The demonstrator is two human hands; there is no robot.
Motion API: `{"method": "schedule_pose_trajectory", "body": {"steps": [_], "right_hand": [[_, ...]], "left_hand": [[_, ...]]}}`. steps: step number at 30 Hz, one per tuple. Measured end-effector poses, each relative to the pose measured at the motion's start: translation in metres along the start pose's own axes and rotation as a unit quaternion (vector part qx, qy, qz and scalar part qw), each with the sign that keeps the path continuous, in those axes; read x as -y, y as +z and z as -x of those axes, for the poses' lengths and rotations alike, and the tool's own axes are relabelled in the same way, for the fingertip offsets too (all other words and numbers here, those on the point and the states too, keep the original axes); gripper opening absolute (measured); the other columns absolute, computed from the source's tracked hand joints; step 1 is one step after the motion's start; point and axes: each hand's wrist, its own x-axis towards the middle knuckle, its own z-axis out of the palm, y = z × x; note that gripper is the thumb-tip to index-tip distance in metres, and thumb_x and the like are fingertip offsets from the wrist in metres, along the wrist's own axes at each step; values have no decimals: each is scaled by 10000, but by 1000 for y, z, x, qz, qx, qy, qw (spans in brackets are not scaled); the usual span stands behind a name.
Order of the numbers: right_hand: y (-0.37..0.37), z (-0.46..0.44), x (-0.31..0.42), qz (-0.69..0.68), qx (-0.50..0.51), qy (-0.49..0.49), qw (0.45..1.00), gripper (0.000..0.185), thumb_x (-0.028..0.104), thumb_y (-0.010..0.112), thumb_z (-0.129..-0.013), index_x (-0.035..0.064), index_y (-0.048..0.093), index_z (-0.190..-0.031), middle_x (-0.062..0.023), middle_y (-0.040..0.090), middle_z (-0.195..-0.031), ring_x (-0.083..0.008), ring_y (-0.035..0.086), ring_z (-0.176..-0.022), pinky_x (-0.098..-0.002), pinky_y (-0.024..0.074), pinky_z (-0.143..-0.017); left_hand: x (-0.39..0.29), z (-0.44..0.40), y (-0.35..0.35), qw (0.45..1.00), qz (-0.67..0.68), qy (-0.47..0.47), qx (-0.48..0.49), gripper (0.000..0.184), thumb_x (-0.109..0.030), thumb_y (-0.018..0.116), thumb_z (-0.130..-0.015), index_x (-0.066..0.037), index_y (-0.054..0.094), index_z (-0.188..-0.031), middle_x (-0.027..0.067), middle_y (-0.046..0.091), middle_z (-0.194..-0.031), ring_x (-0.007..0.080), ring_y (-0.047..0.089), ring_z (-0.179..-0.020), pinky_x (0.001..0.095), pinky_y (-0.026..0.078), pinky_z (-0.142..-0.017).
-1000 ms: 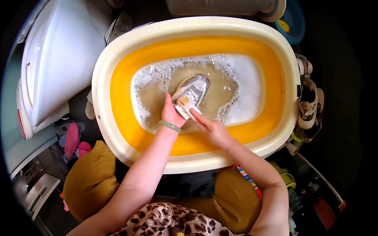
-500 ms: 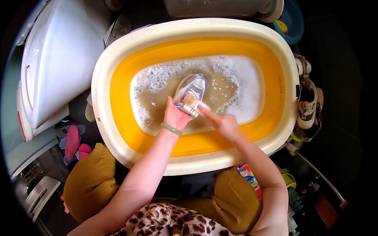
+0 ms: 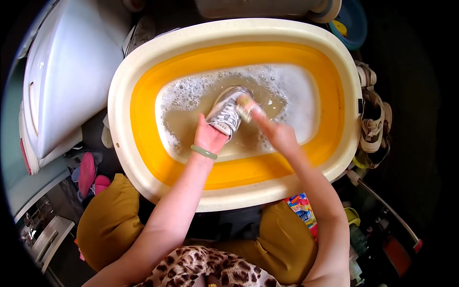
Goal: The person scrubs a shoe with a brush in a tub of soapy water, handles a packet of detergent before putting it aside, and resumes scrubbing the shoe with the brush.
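Note:
A grey and white lace-up sneaker [image 3: 226, 115] is held at its heel end by my left hand [image 3: 210, 137], toe pointing away from me. It sits over murky, sudsy water in a yellow basin [image 3: 330, 95] with a cream rim. My right hand [image 3: 279, 136] grips a scrub brush [image 3: 246, 107], whose head is against the right side of the shoe near the toe. Motion blurs the brush and the right fingers. Part of the shoe's heel is hidden by my left palm.
White foam [image 3: 301, 95] covers the basin's right side. Other shoes [image 3: 372, 119] stand right of the basin. A white toilet-like fixture [image 3: 71, 71] is at the left, with pink slippers [image 3: 87, 172] below it. A colourful packet [image 3: 302, 210] lies by my right knee.
The brush has gone from the shoe's heel area to its right side near the toe, away from me. The shoe is tilted slightly more to the right, and its laces now show.

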Motion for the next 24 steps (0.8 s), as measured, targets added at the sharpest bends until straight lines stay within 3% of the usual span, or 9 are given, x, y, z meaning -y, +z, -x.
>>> {"method": "schedule_pose_trajectory", "body": {"steps": [3, 6, 10, 12, 16, 20, 21, 23, 24], "right_hand": [[-3, -29, 4, 78, -52, 32, 995, 462, 222, 515, -874, 339, 414, -1310, -162, 628, -795, -328, 610, -632, -400, 495, -596], [44, -22, 22, -134, -137, -52, 980, 457, 184, 545, -857, 305, 452, -1288, -150, 634, -806, -353, 593, -608, -412, 499, -593], [32, 13, 34, -99, -114, -122, 981, 452, 173, 538, -860, 313, 458, -1283, -154, 627, -756, -316, 589, -545, -403, 493, -533], [15, -3, 10, 77, -69, -7, 995, 431, 194, 519, -869, 329, 462, -1275, -149, 600, -679, -307, 570, -507, -403, 469, -477], [0, -37, 9, 41, -136, 21, 990, 429, 208, 515, -869, 306, 456, -1282, -163, 594, -668, -321, 573, -524, -410, 463, -483], [35, -20, 46, -117, -228, -153, 954, 412, 209, 561, -861, 234, 488, -1266, -191, 615, -772, -343, 602, -615, -399, 487, -568], [25, -17, 46, -122, -227, -150, 955, 412, 209, 561, -861, 234, 488, -1266, -191, 615, -772, -343, 602, -615, -399, 487, -568], [-7, -12, 28, -25, -72, 46, 996, 427, 188, 558, -864, 225, 474, -1281, -200, 614, -812, -351, 606, -662, -390, 490, -597], [-10, -11, 20, -94, -129, 23, 987, 445, 181, 563, -861, 227, 461, -1292, -201, 612, -817, -343, 608, -654, -383, 492, -598]], "left_hand": [[-3, 3, 12, 1000, -10, -8, 1, 710, -565, 134, -917, -19, 325, -1328, 149, 436, -1302, 283, 426, -1194, 405, 342, -1009], [-5, 6, 16, 1000, -26, 8, -1, 683, -541, 159, -928, -9, 341, -1317, 151, 445, -1292, 283, 436, -1181, 410, 361, -992], [-4, 1, 5, 998, -39, 15, -46, 579, -447, 216, -955, -3, 376, -1289, 153, 466, -1275, 285, 473, -1134, 426, 368, -981], [0, -7, -2, 998, -48, 18, -35, 551, -422, 238, -958, -4, 367, -1293, 147, 463, -1274, 275, 473, -1133, 414, 376, -975], [0, -9, 0, 996, -69, 27, -45, 442, -316, 309, -965, -18, 378, -1283, 118, 479, -1252, 237, 483, -1122, 373, 399, -951], [12, -1, -1, 977, -186, 98, -27, 400, -289, 369, -957, -34, 418, -1262, 98, 515, -1205, 210, 504, -1093, 355, 420, -921], [14, 1, -8, 960, -244, 136, -15, 390, -278, 387, -954, -28, 430, -1251, 94, 515, -1201, 199, 503, -1092, 354, 423, -913], [15, 4, -10, 961, -252, 117, -5, 366, -222, 458, -932, -8, 449, -1229, 90, 528, -1180, 179, 513, -1076, 341, 427, -900], [18, 8, -1, 952, -280, 121, -4, 357, -220, 487, -921, -2, 473, -1203, 74, 544, -1140, 160, 519, -1037, 312, 423, -882]]}}
